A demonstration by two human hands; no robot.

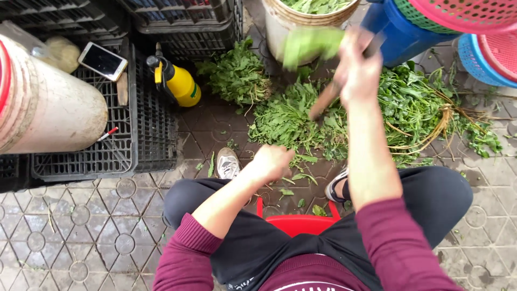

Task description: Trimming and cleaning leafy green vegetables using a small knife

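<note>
My right hand (358, 70) is raised above the ground and closed around a wooden-handled knife (324, 101). A blurred bunch of green leaves (311, 46) is at its fingertips, just under the rim of a pale bucket (280, 27) that has greens in it. My left hand (272, 161) hangs low between my knees with its fingers curled into a fist. Nothing shows in it. It is just short of a heap of leafy greens (285, 118) on the paving. A larger heap with straw-coloured stems (420, 108) lies to the right.
I sit on a red stool (299, 222). Left are black crates (107, 151) with a phone (102, 61), a yellow spray bottle (180, 83) and a white drum (48, 108). A blue barrel (398, 32) and pink baskets (474, 13) stand at top right.
</note>
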